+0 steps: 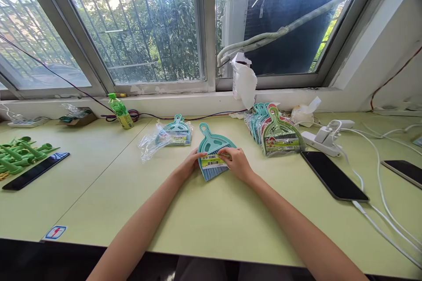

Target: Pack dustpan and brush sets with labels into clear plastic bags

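Observation:
A teal dustpan with a small brush [216,142] is held just above or on the table, its looped handle pointing away from me. Across its front runs a yellow-green label [211,161], and striped bristles show below. My left hand [190,162] grips the left edge of the dustpan, thumb on the label. On the other side, my right hand [238,164] pinches the label's right end with thumb and fingertips. Behind and to the left lies another teal dustpan set [178,129] with crumpled clear plastic [152,144] beside it.
Several bagged dustpan sets [280,134] stand stacked at the back right. A power strip [320,142], a large phone [334,175] and white cables fill the right side. Left are a green bottle [121,110], a dark phone [35,171] and green plastic pieces [23,156].

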{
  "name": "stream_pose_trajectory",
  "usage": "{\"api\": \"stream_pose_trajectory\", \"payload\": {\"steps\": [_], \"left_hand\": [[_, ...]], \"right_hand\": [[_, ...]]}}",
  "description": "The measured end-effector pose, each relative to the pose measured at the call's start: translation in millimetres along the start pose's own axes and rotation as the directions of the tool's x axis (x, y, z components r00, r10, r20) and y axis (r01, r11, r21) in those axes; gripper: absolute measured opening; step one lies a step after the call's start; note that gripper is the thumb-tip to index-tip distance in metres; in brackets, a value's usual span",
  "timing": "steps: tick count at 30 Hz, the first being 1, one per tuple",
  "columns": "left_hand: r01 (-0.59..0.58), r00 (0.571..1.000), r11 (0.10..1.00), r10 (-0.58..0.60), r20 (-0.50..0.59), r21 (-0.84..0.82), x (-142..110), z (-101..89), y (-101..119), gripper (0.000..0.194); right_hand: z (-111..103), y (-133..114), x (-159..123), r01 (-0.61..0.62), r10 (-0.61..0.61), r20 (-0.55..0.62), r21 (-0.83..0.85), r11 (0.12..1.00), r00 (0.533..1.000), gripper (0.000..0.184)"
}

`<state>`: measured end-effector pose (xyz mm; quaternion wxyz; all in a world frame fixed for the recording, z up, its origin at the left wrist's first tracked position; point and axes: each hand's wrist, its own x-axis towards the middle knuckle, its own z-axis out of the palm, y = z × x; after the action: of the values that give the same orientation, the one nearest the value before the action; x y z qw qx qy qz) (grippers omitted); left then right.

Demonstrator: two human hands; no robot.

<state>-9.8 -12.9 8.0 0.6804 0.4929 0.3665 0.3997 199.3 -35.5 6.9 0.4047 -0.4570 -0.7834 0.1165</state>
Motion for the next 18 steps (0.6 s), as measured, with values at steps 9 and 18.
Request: {"api": "stream_pose_trajectory", "payload": {"steps": [9, 18], "left_hand": [[-0.157, 0.986, 0.982, 0.162, -0.036, 0.106, -3, 11.9, 3, 0.057], [-0.113, 0.983, 0.992, 0.121, -0.141, 0.063, -2, 15.4, -6, 0.053]], "right_hand": [[4, -1, 5, -0.181, 0.209, -0.013, 0.445, 0.877, 0.978, 0.015], [11, -25, -2, -0.193, 0.126, 0.192, 0.384, 0.903, 0.973, 0.058]]}}
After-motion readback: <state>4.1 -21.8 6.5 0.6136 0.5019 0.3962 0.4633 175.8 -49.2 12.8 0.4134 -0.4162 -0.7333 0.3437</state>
